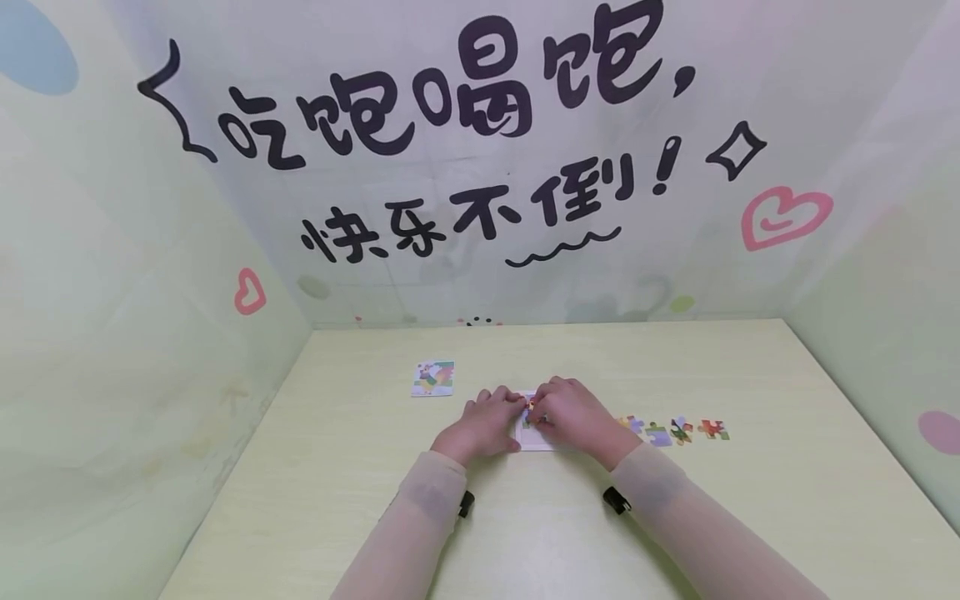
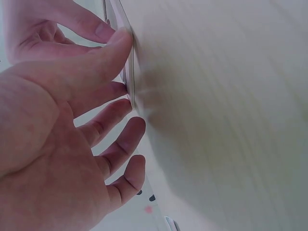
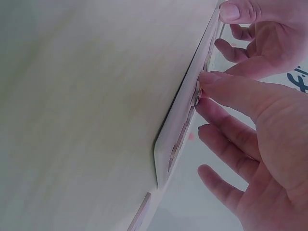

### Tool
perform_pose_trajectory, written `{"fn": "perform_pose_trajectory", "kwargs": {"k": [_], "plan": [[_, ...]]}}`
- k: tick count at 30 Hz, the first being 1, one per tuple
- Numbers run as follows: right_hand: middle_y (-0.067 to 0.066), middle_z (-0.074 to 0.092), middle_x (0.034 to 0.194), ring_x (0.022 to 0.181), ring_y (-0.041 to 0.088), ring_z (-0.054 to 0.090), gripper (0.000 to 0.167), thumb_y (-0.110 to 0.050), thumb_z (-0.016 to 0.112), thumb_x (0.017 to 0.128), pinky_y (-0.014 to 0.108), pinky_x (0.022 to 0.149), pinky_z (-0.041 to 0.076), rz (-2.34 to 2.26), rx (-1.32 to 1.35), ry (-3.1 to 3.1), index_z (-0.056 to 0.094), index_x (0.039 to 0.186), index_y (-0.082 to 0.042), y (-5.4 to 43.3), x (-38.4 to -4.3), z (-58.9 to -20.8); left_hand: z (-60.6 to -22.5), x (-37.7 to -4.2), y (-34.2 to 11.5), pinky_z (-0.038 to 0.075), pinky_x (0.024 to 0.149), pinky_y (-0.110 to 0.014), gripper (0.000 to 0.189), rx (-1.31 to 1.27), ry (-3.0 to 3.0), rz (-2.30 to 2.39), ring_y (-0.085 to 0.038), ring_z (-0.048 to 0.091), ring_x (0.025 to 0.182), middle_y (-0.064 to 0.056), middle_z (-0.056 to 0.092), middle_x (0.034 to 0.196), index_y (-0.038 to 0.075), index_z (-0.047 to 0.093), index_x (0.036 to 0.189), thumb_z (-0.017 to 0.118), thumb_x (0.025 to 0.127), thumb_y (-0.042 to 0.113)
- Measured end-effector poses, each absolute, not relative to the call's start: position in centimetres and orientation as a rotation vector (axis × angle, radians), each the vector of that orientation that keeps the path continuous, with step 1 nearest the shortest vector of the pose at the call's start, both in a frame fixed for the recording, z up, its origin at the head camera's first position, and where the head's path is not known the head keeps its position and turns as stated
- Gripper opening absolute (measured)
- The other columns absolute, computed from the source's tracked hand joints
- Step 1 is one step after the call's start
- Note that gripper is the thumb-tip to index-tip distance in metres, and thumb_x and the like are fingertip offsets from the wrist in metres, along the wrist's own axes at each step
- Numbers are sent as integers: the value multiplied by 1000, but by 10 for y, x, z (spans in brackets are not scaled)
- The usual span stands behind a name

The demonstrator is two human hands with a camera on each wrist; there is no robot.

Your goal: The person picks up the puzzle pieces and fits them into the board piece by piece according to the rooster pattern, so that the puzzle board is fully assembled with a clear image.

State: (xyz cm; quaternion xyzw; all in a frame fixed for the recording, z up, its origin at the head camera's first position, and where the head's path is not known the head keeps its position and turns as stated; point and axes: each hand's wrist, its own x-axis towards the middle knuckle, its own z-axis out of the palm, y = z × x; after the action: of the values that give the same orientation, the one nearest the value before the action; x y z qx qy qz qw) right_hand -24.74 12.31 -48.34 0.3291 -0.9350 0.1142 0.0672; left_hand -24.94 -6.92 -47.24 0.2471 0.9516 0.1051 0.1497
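A small white puzzle tray [image 1: 529, 439] lies flat on the table between both hands, with some colourful pieces showing in its upper left part. At the tray's left side, my left hand [image 1: 484, 423] holds it, thumb at the near corner and forefingers along the side; the remaining fingers are loosely bent. Over the middle and right of the tray, my right hand [image 1: 576, 418] pinches a small puzzle piece [image 3: 196, 95] between thumb and index finger, close to the tray surface. The right hand hides much of the tray, and the piece's picture cannot be made out.
Right of the tray several loose puzzle pieces [image 1: 657, 434] lie in a row. A square picture card [image 1: 432, 379] rests farther back on the left. Behind the pale wooden table [image 1: 375, 517] stands a printed fabric wall [image 1: 450, 292]; similar walls flank both sides.
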Motion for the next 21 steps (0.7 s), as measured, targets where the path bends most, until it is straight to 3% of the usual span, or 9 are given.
{"fn": "perform_pose_trajectory", "kwargs": {"k": [21], "plan": [[1, 73, 102, 98, 22, 64, 15, -15, 83, 87, 47, 90, 55, 376, 990, -2839, 85, 100, -22, 124, -249, -486, -475, -250, -70, 41, 103, -47, 78, 715, 2737, 301, -26, 45, 130, 0, 48, 153, 19, 47, 156, 82, 88, 31]]}}
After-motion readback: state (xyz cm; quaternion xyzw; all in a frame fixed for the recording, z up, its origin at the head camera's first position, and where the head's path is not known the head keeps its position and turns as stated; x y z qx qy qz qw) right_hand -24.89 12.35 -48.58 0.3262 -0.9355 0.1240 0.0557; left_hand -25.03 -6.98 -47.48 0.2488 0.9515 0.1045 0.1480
